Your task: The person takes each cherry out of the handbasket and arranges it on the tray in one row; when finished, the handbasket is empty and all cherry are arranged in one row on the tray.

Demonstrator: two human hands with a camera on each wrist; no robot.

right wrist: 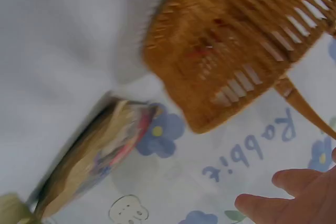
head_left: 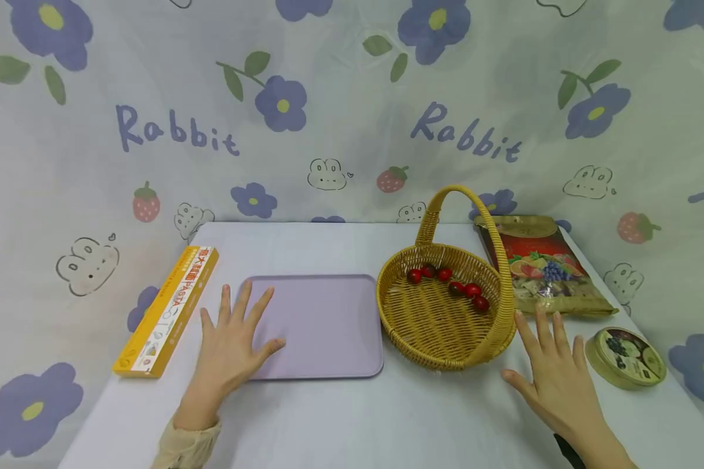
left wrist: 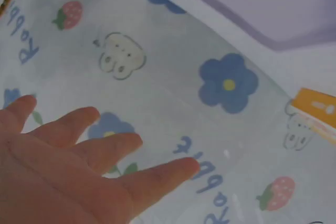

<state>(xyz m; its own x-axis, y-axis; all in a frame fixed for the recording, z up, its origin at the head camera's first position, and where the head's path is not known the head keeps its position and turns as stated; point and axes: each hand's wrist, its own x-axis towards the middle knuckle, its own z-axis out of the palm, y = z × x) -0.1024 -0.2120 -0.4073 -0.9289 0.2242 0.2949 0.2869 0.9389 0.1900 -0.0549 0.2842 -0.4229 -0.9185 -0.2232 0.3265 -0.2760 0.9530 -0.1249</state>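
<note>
My left hand (head_left: 231, 345) is spread with fingers straight, over the left edge of a pale purple tray (head_left: 317, 326). To its left lies a yellow pasta box (head_left: 167, 312). On the right, my right hand (head_left: 557, 378) is also spread and holds nothing, between a wicker basket (head_left: 440, 326) and a round tin (head_left: 626, 358). Several dark red cherries (head_left: 472, 290) lie inside the basket, toward its back. In the left wrist view the left hand (left wrist: 79, 171) shows splayed fingers; the right wrist view catches a few fingertips of the right hand (right wrist: 299, 198) below the basket (right wrist: 210, 66).
Behind the right hand, a red and gold food bag (head_left: 542, 264) lies flat at the table's back right. The basket's tall arched handle (head_left: 498, 260) rises well above its rim. A patterned cloth (head_left: 352, 98) hangs behind the white table (head_left: 352, 423).
</note>
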